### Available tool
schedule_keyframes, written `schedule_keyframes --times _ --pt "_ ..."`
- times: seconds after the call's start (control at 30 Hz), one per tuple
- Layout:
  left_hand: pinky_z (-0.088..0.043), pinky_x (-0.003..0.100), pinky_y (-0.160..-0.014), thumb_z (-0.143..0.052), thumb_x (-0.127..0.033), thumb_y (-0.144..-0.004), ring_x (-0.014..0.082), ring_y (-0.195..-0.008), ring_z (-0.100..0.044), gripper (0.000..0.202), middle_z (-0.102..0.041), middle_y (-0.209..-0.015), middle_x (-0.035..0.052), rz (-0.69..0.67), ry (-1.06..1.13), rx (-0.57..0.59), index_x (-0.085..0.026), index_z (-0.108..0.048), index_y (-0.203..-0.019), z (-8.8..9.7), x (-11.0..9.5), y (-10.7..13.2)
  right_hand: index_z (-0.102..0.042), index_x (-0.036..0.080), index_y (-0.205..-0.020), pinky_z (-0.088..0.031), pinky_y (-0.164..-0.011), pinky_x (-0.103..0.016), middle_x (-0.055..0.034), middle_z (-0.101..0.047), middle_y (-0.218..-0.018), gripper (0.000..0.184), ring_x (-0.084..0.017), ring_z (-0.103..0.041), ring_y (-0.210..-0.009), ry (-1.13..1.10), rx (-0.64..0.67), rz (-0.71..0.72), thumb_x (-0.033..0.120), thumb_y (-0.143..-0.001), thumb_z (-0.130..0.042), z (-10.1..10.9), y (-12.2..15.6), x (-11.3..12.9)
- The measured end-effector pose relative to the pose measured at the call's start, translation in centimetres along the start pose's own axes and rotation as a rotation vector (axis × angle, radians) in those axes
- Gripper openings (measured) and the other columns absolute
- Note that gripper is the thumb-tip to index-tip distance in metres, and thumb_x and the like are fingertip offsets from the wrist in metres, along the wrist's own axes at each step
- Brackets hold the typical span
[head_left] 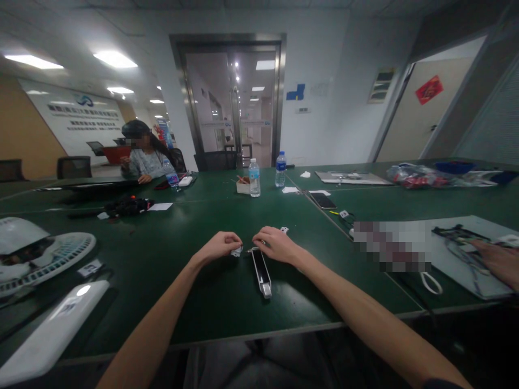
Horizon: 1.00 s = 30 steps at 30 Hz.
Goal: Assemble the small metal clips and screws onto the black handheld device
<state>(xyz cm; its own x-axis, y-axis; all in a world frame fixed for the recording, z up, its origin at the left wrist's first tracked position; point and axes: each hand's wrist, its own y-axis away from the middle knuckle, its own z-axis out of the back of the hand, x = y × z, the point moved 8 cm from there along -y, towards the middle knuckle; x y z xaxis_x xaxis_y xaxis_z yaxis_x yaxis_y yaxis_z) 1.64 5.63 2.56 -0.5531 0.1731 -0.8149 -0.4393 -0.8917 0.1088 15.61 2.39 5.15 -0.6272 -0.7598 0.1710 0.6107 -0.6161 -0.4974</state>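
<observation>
On the green table lies a long narrow white frame (261, 270) with a dark inner face and a pale block at its near end. My left hand (221, 246) is closed, thumb and fingers pinching a small white and grey piece (237, 252), left of the frame's far end. My right hand (278, 243) is curled over that far end, fingertips bent down. A tiny shiny bit shows by its fingers, but what they grip is too small to tell. Just beyond the right hand sits a small white piece with dark spots (284, 230).
White housings, one a grille cover (77, 248) and one a long panel (60, 329), lie at left. Two water bottles (254, 181) and a small box (243, 186) stand ahead. A phone (323, 200) lies right. Another person's hand (497, 262) touches parts on a white panel.
</observation>
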Motion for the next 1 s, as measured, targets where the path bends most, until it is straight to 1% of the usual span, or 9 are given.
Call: schedule_keyframes --times 0.07,0.17,0.23,0.33,0.5,0.6,0.77,0.87,1.0 --pt "-0.040 0.023 -0.055 -0.061 -0.042 -0.073 0.0135 -0.064 -0.056 0.035 -0.064 -0.075 0.0035 0.030 -0.063 -0.010 -0.012 -0.063 -0.091 0.2 0.6 -0.2 -0.067 0.015 -0.093 -0.041 -0.078 -0.027 -0.0084 -0.064 -0.089 0.021 -0.016 -0.057 -0.083 0.056 0.069 -0.049 0.020 -0.089 -0.047 0.3 0.2 -1.0" --pt "-0.042 0.024 -0.058 -0.060 -0.042 -0.074 0.0152 -0.066 -0.059 0.034 -0.066 -0.075 0.0037 0.042 -0.142 -0.010 -0.013 -0.065 -0.092 0.3 0.9 -0.4 -0.068 0.015 -0.092 -0.041 -0.074 -0.026 -0.0074 -0.066 -0.088 0.019 -0.016 -0.059 -0.080 0.101 0.199 -0.095 0.018 -0.085 -0.050 0.1 0.6 -2.0" --pt "-0.043 0.025 -0.060 -0.059 -0.042 -0.075 0.0161 -0.067 -0.060 0.033 -0.067 -0.076 0.0036 0.033 -0.184 -0.009 -0.014 -0.066 -0.091 0.2 0.9 -0.5 -0.068 0.016 -0.090 -0.040 -0.072 -0.025 -0.0069 -0.067 -0.087 0.019 -0.016 -0.060 -0.079 0.089 0.268 -0.082 0.018 -0.083 -0.051 -0.3 0.8 -2.0" --pt "-0.043 0.025 -0.060 -0.058 -0.039 -0.076 0.0163 -0.067 -0.060 0.030 -0.067 -0.075 0.0032 0.014 -0.223 0.000 -0.014 -0.067 -0.091 0.0 0.7 -0.5 -0.068 0.015 -0.088 -0.040 -0.069 -0.024 -0.0067 -0.067 -0.084 0.019 -0.016 -0.060 -0.077 0.060 0.311 -0.070 0.018 -0.081 -0.051 -1.0 0.9 -1.7" --pt "-0.043 0.024 -0.059 -0.058 -0.040 -0.076 0.0156 -0.067 -0.060 0.030 -0.067 -0.076 0.0026 0.000 -0.233 0.030 -0.016 -0.067 -0.092 -0.5 0.8 -0.7 -0.067 0.014 -0.086 -0.038 -0.065 -0.023 -0.0066 -0.067 -0.081 0.017 -0.015 -0.058 -0.072 0.019 0.320 -0.082 0.019 -0.082 -0.051 -1.6 0.9 -1.9" --pt "-0.044 0.024 -0.060 -0.058 -0.040 -0.076 0.0158 -0.068 -0.061 0.030 -0.068 -0.077 0.0028 -0.006 -0.248 0.026 -0.016 -0.067 -0.092 -0.6 0.8 -0.7 -0.067 0.014 -0.085 -0.037 -0.063 -0.023 -0.0061 -0.066 -0.079 0.016 -0.014 -0.057 -0.069 -0.021 0.319 -0.117 0.020 -0.083 -0.052 -1.8 1.1 -2.4" --pt "-0.046 0.024 -0.060 -0.059 -0.039 -0.076 0.0163 -0.068 -0.062 0.030 -0.068 -0.078 0.0034 -0.010 -0.228 -0.029 -0.016 -0.066 -0.094 -0.8 0.8 -0.6 -0.067 0.014 -0.085 -0.038 -0.062 -0.023 -0.0054 -0.066 -0.077 0.014 -0.013 -0.056 -0.066 -0.129 0.284 -0.192 0.019 -0.084 -0.053 -2.4 1.3 -2.9" --pt "-0.047 0.024 -0.061 -0.059 -0.037 -0.076 0.0169 -0.070 -0.063 0.028 -0.069 -0.079 0.0039 -0.002 -0.211 -0.057 -0.016 -0.065 -0.093 -0.9 1.1 -0.6 -0.066 0.014 -0.084 -0.039 -0.061 -0.022 -0.0050 -0.066 -0.077 0.014 -0.013 -0.056 -0.065 -0.177 0.255 -0.200 0.020 -0.084 -0.054 -2.7 1.3 -2.9" --pt "-0.046 0.024 -0.060 -0.058 -0.036 -0.076 0.0171 -0.070 -0.064 0.026 -0.068 -0.077 0.0036 -0.001 -0.214 -0.082 -0.016 -0.064 -0.091 -0.3 1.7 -0.7 -0.066 0.015 -0.083 -0.039 -0.062 -0.023 -0.0050 -0.067 -0.077 0.017 -0.014 -0.057 -0.067 -0.182 0.211 -0.235 0.024 -0.086 -0.052 -3.2 1.4 -2.9"
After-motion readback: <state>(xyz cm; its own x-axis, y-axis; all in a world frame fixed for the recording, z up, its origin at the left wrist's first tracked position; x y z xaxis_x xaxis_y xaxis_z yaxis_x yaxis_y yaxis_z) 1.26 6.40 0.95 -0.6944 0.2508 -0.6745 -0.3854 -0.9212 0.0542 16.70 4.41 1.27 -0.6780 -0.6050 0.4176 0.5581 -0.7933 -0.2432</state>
